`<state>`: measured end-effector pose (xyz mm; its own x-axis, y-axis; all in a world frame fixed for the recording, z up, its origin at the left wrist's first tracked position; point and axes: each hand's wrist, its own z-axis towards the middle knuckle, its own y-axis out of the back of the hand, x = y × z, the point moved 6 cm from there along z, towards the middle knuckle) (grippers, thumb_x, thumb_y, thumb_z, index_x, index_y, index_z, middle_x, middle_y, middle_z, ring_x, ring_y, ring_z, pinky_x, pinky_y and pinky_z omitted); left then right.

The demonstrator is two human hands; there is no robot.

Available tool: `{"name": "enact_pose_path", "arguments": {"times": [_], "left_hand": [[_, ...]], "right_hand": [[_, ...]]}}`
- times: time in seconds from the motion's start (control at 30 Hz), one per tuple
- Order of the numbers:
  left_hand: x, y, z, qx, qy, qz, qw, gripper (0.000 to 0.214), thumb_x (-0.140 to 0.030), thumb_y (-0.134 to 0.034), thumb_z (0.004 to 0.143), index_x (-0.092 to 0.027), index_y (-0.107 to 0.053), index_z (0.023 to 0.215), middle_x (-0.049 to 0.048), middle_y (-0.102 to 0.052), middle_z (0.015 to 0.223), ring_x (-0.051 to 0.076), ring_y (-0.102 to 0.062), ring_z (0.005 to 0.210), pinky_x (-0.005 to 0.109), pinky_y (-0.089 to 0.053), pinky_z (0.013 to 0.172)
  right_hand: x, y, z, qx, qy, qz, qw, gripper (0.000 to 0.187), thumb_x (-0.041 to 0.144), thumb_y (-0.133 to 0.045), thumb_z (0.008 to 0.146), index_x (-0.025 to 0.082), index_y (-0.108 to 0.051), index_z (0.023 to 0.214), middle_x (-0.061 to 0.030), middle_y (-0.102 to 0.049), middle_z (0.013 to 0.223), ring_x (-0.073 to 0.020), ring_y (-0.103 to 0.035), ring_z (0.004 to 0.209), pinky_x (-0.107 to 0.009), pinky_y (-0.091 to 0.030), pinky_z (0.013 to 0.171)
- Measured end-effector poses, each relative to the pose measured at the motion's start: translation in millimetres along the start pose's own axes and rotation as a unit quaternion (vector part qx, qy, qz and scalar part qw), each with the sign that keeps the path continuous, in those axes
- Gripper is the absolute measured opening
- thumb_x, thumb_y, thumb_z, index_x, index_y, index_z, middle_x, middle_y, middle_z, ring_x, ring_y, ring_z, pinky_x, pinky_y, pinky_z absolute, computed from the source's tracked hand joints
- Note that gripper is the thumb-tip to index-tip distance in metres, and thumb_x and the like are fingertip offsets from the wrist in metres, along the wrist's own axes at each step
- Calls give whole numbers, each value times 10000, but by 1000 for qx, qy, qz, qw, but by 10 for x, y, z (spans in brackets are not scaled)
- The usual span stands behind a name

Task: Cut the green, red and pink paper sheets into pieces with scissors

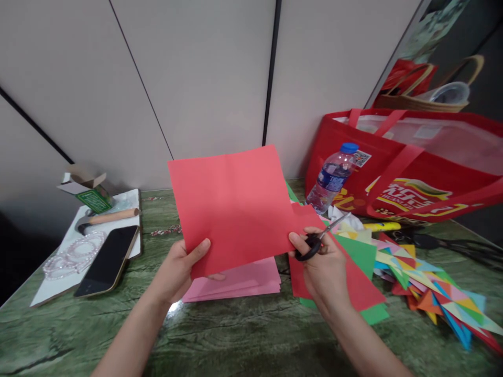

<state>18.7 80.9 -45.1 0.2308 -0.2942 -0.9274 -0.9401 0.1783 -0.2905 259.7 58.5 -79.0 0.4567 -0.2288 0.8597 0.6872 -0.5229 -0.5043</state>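
A sheet of red paper (236, 209) is held up, tilted, above the table. My left hand (183, 267) grips its lower left corner, thumb on top and fingers behind. My right hand (322, 262) pinches the lower right corner between thumb and finger. Black-handled scissors (314, 246) are also held in that hand, their blades pointing up and to the right. Beneath the sheet lie several pink papers (239, 285). Under my right hand are more red paper (353, 283) and green paper (359, 254).
A water bottle (330, 178) stands before a large red bag (408, 162) at the right. Folded coloured paper pieces (436, 288) spread nearer. At left, a phone (108, 262), a hammer (110, 217), a beaded string (74, 256) and a small green box (92, 193) rest on a white board (51, 290).
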Motion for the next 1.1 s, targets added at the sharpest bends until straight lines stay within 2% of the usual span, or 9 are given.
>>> {"name": "enact_pose_path", "arguments": {"times": [0.17, 0.33, 0.53, 0.6, 0.67, 0.77, 0.83, 0.97, 1.1], "left_hand": [[-13, -23, 7, -5, -4, 8, 1000, 164, -207, -627, 747, -134, -648, 892, 74, -701, 911, 186, -663, 553, 361, -594, 519], [-8, 8, 7, -23, 3, 8, 1000, 152, -217, -646, 729, -130, -655, 854, 62, -709, 862, 154, -644, 490, 315, -587, 472], [-186, 161, -40, -128, -86, 13, 988, 227, -246, -686, 676, -150, -662, 880, 54, -656, 1032, 208, -663, 696, 314, -591, 445], [-265, 217, -64, -167, -125, 14, 978, 213, -249, -709, 641, -136, -670, 817, 53, -670, 971, 183, -655, 609, 292, -576, 402], [-318, 243, -78, -187, -148, 10, 971, 188, -252, -722, 618, -116, -669, 737, 48, -684, 872, 141, -623, 481, 284, -564, 378], [-346, 213, -83, -183, -154, 2, 971, 170, -247, -724, 612, -103, -657, 671, 21, -673, 703, 108, -566, 358, 268, -539, 348], [-346, 159, -89, -169, -155, -1, 973, 148, -235, -718, 620, -111, -652, 667, 3, -662, 662, 101, -547, 322, 247, -508, 312], [-287, 40, -107, -141, -141, -2, 980, 130, -234, -699, 644, -114, -648, 652, 5, -670, 642, 113, -556, 312, 230, -482, 300], [-203, -38, -115, -119, -119, 9, 986, 153, -246, -688, 657, -113, -642, 597, 0, -639, 497, 134, -552, 291, 231, -470, 298]], "right_hand": [[41, 45, 3, -25, 27, -12, 999, 321, 185, -799, 541, 184, -586, 781, 62, -579, 649, -55, -527, 485, -154, -518, 419], [-31, 28, 30, -10, -17, 4, 1000, 341, 190, -804, 526, 178, -585, 786, 70, -568, 641, -50, -527, 457, -153, -503, 402], [-65, -85, -16, 52, -56, -8, 997, 339, 308, -762, 595, 185, -549, 829, 35, -611, 662, -127, -622, 593, -246, -528, 544], [-80, -159, -99, 96, -64, -38, 993, 342, 342, -737, 628, 187, -546, 865, 19, -617, 691, -135, -619, 653, -251, -502, 591], [-141, -285, -248, 186, -98, -81, 974, 361, 328, -750, 616, 179, -553, 879, 34, -584, 666, -106, -578, 623, -222, -456, 582], [-295, -470, -596, 352, -199, -128, 906, 392, 281, -781, 577, 162, -554, 875, 38, -554, 661, -83, -516, 590, -202, -401, 556], [-340, -530, -792, 413, -242, -129, 868, 373, 267, -769, 602, 168, -544, 882, 14, -571, 736, -96, -521, 647, -223, -408, 607], [-304, -568, -922, 447, -253, -137, 847, 332, 281, -771, 600, 155, -536, 798, -2, -551, 789, -110, -504, 707, -244, -400, 664], [-229, -568, -860, 440, -223, -138, 859, 343, 342, -739, 638, 158, -518, 824, 2, -521, 772, -115, -486, 713, -253, -381, 671]]}}
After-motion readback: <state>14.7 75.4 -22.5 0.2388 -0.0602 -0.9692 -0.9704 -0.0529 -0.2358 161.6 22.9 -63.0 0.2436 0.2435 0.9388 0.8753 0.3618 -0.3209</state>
